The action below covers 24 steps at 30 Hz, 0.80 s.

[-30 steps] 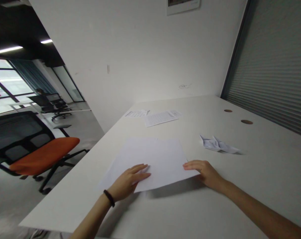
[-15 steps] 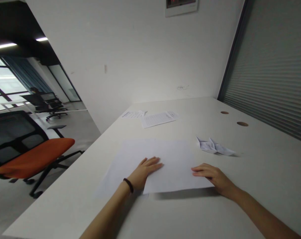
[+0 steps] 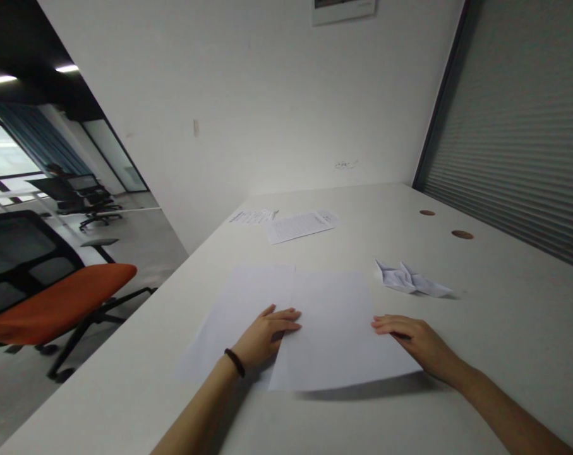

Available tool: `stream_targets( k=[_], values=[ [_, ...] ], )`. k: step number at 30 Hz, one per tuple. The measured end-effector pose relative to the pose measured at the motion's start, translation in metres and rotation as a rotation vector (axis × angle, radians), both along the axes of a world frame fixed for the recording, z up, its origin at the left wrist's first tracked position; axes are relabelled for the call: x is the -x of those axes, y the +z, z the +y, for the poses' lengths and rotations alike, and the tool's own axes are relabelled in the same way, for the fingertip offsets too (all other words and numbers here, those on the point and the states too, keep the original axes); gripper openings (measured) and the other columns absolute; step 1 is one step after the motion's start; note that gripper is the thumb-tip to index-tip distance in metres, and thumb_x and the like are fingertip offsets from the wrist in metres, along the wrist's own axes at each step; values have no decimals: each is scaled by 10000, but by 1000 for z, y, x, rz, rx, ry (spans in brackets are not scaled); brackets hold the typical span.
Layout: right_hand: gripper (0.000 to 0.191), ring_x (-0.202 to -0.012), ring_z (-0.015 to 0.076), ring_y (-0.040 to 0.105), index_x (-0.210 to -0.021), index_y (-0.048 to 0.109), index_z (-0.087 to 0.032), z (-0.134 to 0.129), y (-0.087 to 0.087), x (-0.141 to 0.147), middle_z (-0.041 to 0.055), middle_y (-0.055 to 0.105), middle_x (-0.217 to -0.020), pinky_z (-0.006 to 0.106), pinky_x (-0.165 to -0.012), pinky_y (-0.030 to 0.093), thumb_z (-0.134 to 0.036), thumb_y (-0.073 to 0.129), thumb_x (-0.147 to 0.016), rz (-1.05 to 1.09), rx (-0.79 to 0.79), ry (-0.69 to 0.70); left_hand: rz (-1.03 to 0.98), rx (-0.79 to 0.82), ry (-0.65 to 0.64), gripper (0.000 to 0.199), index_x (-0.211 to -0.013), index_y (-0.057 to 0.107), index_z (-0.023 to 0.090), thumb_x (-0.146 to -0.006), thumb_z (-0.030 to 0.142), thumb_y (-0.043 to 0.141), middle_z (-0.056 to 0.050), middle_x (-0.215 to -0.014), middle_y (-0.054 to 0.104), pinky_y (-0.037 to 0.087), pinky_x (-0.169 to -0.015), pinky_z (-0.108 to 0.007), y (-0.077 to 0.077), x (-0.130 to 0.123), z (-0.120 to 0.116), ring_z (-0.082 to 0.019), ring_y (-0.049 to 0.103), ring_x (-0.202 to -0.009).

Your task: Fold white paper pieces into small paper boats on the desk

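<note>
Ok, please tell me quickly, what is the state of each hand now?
Left hand: open, laid over the blank paper.
Right hand: fingertips at the paper's right edge; thumb unclear, so grip cannot be told.

Dark bracelet [image 3: 234, 363] showing behind the left hand [image 3: 263, 336]
From afar, I'm seeing it circling the wrist as a narrow, rounded band; both forearms [image 3: 195, 404] are showing bare.

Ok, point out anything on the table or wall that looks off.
The wall has a scribble low down and a blemish further left, marring it. The printed sheets lie at uneven angles. The right blank sheet bows up at its near edge, shadow beneath. I see no spill.
</note>
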State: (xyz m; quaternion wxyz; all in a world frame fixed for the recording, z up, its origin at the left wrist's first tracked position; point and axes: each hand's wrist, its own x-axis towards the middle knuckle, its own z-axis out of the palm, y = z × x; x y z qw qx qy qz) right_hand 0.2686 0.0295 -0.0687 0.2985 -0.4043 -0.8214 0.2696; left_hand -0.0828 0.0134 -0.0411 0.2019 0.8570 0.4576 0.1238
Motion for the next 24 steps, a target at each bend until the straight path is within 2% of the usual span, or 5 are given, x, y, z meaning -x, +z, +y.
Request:
stream_targets(
  k=[4,10,18,22,24],
  values=[
    [279,-909,230,612,-852,686,-213,-2,3,1,70,686,-937,376,-844,457,-396,484,-794,58,42,-8,-90,30,82,266,-1044,591,249,-847,197,421,-37,-1191,552,94,-1053,-468,3,-2,-3,-175,470,-1138],
    [240,-716,203,615,-711,683,-211,-9,11,9,39,681,-741,307,-670,476,-380,523,-768,-46,129,-217,-113,-5,134,199,-910,644,239,-835,324,480,-42,-1128,595,81,-1054,-485,2,-4,-4,-203,530,-1060],
    [219,-832,217,602,-793,686,-234,-7,6,6,44,680,-903,346,-759,467,-361,509,-781,19,107,-135,-124,12,31,239,-1019,592,236,-798,280,511,-58,-1142,582,135,-1044,-456,8,-1,-5,-211,475,-1125],
    [226,-839,204,599,-810,669,-221,-7,8,7,47,674,-892,324,-762,462,-357,489,-794,58,94,-90,-141,-6,-22,334,-1092,561,250,-761,292,550,-57,-1199,539,152,-1040,-442,6,0,-4,-221,437,-1156],
    [239,-781,190,598,-764,657,-210,-8,10,8,42,669,-825,301,-719,462,-363,476,-800,40,99,-97,-171,-18,15,255,-1018,597,241,-781,296,519,-49,-1142,578,164,-1035,-437,4,-2,-3,-214,480,-1105]
  ],
)
